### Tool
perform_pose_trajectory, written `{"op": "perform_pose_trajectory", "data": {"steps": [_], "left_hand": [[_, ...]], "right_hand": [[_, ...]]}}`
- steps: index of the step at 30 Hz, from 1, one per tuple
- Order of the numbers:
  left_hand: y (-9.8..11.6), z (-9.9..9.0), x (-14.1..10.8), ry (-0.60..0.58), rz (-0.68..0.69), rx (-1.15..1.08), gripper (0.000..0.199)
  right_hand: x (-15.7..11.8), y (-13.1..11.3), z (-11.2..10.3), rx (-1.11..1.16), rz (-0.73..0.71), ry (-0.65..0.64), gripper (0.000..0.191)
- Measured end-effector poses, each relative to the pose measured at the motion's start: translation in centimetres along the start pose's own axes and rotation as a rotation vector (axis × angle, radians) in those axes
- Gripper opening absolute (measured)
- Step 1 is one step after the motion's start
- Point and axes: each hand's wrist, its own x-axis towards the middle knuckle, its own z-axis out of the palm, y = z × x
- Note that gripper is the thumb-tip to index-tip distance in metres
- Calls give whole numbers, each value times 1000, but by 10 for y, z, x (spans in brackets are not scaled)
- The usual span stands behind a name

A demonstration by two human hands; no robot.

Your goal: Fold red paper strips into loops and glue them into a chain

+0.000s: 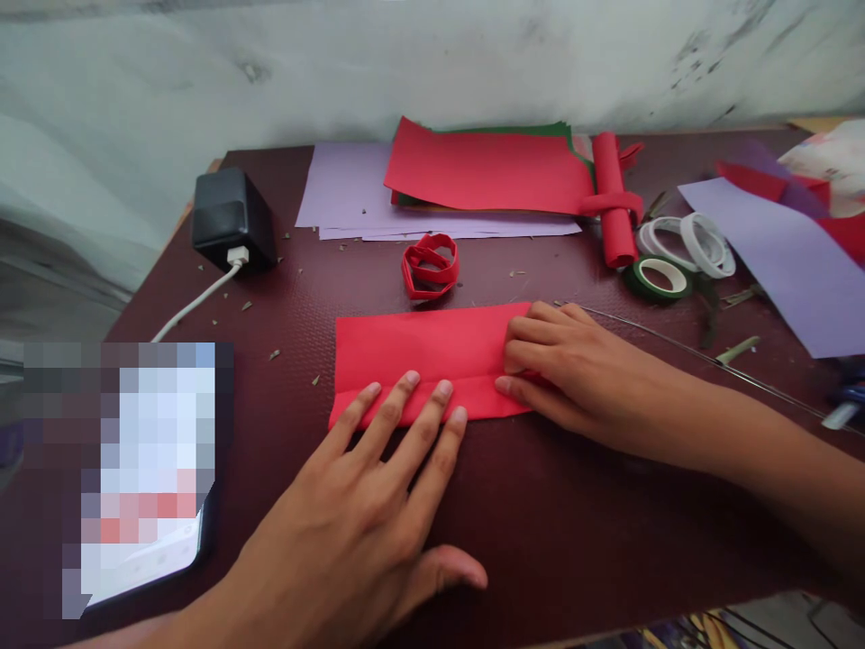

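Note:
A sheet of red paper (419, 347) lies on the dark table, with a crease running along its length and a folded strip at the near edge. My left hand (378, 487) rests flat with spread fingers, its fingertips on that strip and its thumb out to the side. At the paper's right end, my right hand (560, 370) is closed, fingers curled over the sheet and thumb against the near edge. The curled fingers hide that corner. Just beyond the paper sits a loop of folded red strip (431, 268).
Behind are stacked red sheets (487, 171) over lilac paper (344, 185). A red paper roll (614, 203), green tape (658, 279) and white tape rolls (707, 245) stand right. A thin wire (649, 332) passes behind my right arm. A phone (152, 469) and black charger (230, 216) are left.

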Motion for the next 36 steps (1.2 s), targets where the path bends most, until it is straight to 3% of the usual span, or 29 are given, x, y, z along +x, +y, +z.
{"op": "perform_pose_trajectory", "data": {"steps": [11,36], "left_hand": [[6,3,-5,-37,-51,-11,99],[8,7,-6,-36,-75,-24,102]], "right_hand": [[0,-1,5,-56,24,25,29],[-7,-5,10,-250,131,5,35]]}}
